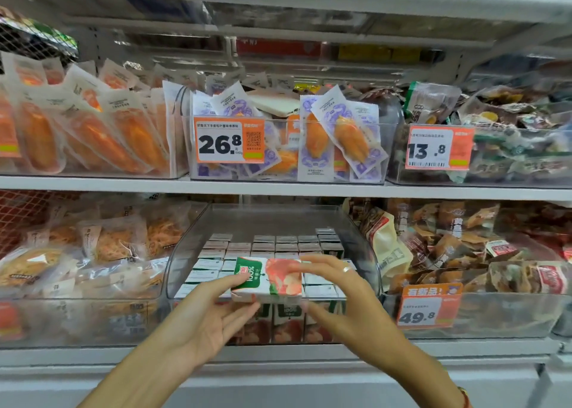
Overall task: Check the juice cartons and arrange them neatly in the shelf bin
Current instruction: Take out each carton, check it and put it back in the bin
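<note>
Two hands are up in front of a shop shelf. Between them is one juice carton (pixel 268 279). It is white and green with a red fruit picture, and it lies on its side. It is held just above the other cartons, near the front of the bin.

The left hand (pixel 206 316) holds the carton's left end. Its thumb is on top and its fingers curl under the bottom edge. The right hand (pixel 340 293) is at the carton's right end. Its fingers are spread and a bit bent, and the tips touch the carton. It is a little blurry, so I cannot tell how firmly it holds. There is a ring (pixel 346 269) on one finger.

The clear bin (pixel 182 253) sits on the lower shelf (pixel 278 353). Inside it the rows of cartons (pixel 278 248) stand upright, close together, with their flat tops showing. The back part of the bin is bare. Through the front wall you can see the green and red sides of the front row.

On the left of the bin are snack bags (pixel 102 246) with orange food inside. On the right are brown and red snack packs (pixel 464 243), and an orange price tag (pixel 428 307) that says 49.8. On the shelf above are more bags, with price tags saying 26.8 (pixel 229 140) and 13.8 (pixel 438 147).
</note>
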Tool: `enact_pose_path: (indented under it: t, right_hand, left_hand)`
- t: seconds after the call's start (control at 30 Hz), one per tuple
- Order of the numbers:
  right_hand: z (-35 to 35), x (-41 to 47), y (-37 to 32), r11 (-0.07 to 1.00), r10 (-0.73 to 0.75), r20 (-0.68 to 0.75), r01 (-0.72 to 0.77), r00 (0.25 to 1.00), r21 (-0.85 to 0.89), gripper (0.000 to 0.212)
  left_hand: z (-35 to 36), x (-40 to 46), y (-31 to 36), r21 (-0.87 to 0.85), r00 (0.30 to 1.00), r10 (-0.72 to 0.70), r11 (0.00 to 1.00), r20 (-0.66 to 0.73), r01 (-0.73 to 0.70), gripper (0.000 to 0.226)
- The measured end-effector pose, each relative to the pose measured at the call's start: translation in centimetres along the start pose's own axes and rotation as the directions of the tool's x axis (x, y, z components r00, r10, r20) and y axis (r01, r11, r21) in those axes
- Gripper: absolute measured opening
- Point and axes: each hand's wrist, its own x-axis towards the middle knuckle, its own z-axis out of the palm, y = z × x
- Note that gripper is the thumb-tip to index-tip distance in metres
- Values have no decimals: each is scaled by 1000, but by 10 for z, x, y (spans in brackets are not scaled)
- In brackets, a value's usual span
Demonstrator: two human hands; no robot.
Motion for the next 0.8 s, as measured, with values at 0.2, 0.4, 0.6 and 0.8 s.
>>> enact_pose_path:
  t: [0.2, 0.4, 0.6, 0.8]
  right_hand:
    - [-45, -9, 62, 896, 46, -501, -258, 864, -362, 35]
    - [-34, -26, 111, 742, -28, -444, -279, 896, -610, 45]
    - [-30, -25, 127, 726, -120, -460, -238, 880, -646, 43]
    - [-22, -21, 137, 712, -184, -519, -250, 835, -656, 40]
  left_hand:
    - [57, 58, 5, 144, 978, 207, 967, 24, -209, 48]
    - [107, 135, -21, 528, 906, 422, 766, 17, -367, 55]
    - [108, 167, -21, 734, 845, 450, 462, 289, -497, 52]
    - [103, 173, 4, 800, 834, 213, 243, 508, -549, 49]
